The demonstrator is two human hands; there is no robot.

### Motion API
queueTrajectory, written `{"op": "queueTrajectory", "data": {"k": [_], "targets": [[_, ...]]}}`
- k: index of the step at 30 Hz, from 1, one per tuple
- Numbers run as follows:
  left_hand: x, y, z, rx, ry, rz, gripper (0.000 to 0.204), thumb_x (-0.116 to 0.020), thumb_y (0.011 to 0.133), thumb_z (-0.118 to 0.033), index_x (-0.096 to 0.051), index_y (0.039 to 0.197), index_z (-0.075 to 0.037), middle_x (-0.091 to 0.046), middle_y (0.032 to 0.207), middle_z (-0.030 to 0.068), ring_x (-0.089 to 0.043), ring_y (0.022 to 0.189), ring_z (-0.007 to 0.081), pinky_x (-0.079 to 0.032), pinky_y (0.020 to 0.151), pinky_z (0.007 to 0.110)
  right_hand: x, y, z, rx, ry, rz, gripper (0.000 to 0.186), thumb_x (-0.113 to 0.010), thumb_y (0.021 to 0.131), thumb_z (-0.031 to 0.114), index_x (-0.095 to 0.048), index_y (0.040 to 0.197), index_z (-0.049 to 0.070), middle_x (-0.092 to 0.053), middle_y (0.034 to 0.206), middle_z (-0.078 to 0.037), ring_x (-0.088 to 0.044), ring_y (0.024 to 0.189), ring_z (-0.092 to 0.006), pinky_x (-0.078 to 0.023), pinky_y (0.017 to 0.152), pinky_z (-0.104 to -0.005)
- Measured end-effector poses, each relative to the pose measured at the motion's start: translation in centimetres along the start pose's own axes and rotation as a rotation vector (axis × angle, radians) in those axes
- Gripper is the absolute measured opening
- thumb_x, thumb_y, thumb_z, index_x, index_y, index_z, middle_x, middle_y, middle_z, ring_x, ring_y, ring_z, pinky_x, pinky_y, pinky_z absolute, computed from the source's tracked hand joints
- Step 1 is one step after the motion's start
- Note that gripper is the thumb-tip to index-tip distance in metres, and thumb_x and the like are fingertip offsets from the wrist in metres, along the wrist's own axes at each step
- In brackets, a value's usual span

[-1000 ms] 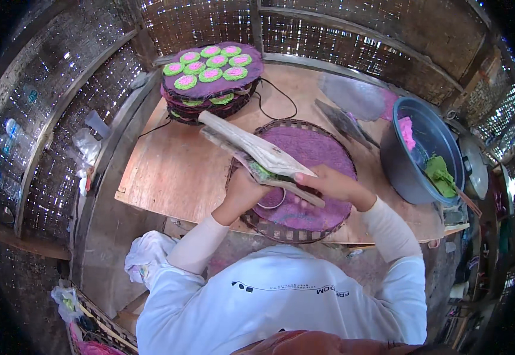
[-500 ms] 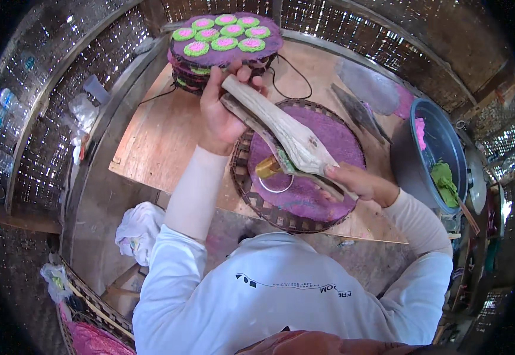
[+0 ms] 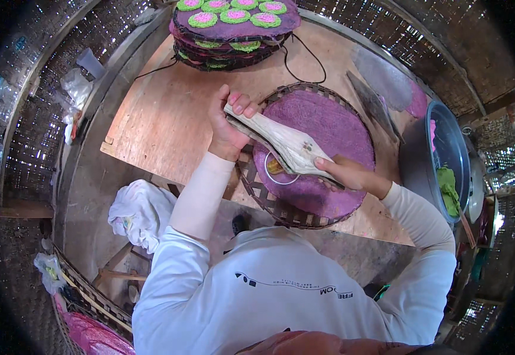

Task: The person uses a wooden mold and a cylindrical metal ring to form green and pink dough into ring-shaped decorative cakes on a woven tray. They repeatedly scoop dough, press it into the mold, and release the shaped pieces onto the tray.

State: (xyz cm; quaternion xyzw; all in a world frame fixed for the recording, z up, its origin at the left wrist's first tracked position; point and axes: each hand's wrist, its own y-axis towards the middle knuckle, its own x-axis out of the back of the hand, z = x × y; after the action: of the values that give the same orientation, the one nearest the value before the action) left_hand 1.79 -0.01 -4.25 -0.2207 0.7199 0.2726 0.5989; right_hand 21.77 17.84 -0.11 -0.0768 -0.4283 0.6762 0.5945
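Note:
A long pale piece (image 3: 284, 135), wood-like and in two layers, slants across in front of me, wider in the middle and narrower at its ends. My left hand (image 3: 229, 127) is closed around its upper left end. At the lower right end my right hand (image 3: 357, 176) grips it, thumb on top and the other fingers partly hidden underneath. Below the piece show a small golden cylinder (image 3: 276, 166) and a thin white ring (image 3: 269, 175). Under all this lies a round woven tray (image 3: 257, 198) covered with a purple layer (image 3: 334, 127).
Stacked trays (image 3: 228, 50) with green-and-pink rounds on purple stand at the back of the wooden board (image 3: 151, 127). To the right is a blue-grey basin (image 3: 414, 151) holding green paste (image 3: 447, 186). A dark flat blade-like piece (image 3: 373, 103) lies near it. A white cloth (image 3: 142, 213) sits at left.
The pale piece has come lower with both hands and its two layers look closer together. Less of the golden cylinder shows. The background has shifted as the view moved.

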Motion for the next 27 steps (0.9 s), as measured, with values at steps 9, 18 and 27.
{"op": "queueTrajectory", "data": {"k": [9, 18, 27], "targets": [[0.1, -0.4, 0.3, -0.056, 0.063, -0.156, 0.032, -0.051, 0.081, -0.031, -0.038, 0.056, -0.016, -0.036, 0.048, -0.0016, -0.038, 0.049, 0.0146, -0.036, 0.051, 0.027, -0.3, 0.1, -0.2, -0.021, -0.099, -0.085, 0.083, -0.038, 0.071, 0.076, -0.058, 0.059, -0.003, -0.049, 0.049, -0.01, -0.053, 0.048, -0.0196, -0.04, 0.045, -0.0348], [1.0, 0.3, 2.9, -0.05, 0.016, -0.211, 0.033, -0.051, 0.08, -0.03, -0.036, 0.054, -0.017, -0.033, 0.046, -0.0043, -0.037, 0.047, 0.0124, -0.033, 0.048, 0.026, 1.7, -1.6, 0.0, -0.142, -0.237, -0.157, 0.09, -0.037, 0.066, 0.081, -0.057, 0.055, -0.006, -0.052, 0.05, -0.014, -0.058, 0.054, -0.0261, -0.044, 0.052, -0.0414], [0.9, 1.4, 1.3, -0.06, 0.072, 0.011, 0.033, -0.049, 0.081, -0.032, -0.037, 0.054, -0.017, -0.033, 0.045, -0.0037, -0.037, 0.046, 0.0125, -0.033, 0.05, 0.026, 0.8, -1.5, 1.6, -0.044, -0.344, -0.345, 0.085, -0.045, 0.065, 0.076, -0.063, 0.071, -0.006, -0.056, 0.059, -0.023, -0.06, 0.063, -0.0354, -0.044, 0.059, -0.0453]]}}
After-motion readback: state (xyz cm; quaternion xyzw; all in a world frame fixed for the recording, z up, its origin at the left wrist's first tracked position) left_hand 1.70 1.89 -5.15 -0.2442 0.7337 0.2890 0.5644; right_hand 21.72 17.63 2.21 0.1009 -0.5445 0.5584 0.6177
